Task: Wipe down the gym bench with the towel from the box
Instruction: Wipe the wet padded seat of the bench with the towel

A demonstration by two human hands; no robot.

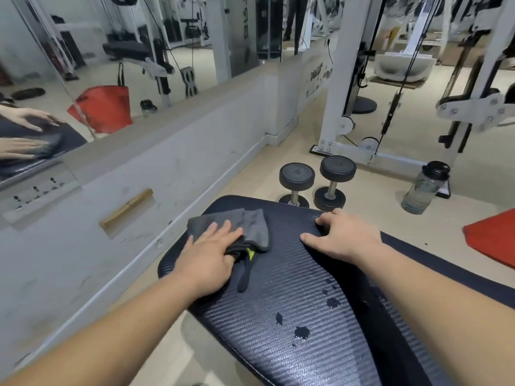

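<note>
we are wiping the table (278,291) with the towel (252,227)
left hand (211,246) is pressing it flat, fingers wide, for full contact; right hand (344,236), open, is steadying the table

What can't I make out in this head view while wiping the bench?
1. The box the towel came from: outside the head view.
2. The bench surface under the towel and left hand: covered, so wet or dry is unknown.
3. The right hand: its fingertips bend at the bench's far edge, behind the knuckles, so the grip is unclear.
4. The red item: cut off by the right edge.
5. The bench's near end: cut off by the bottom edge.
</note>
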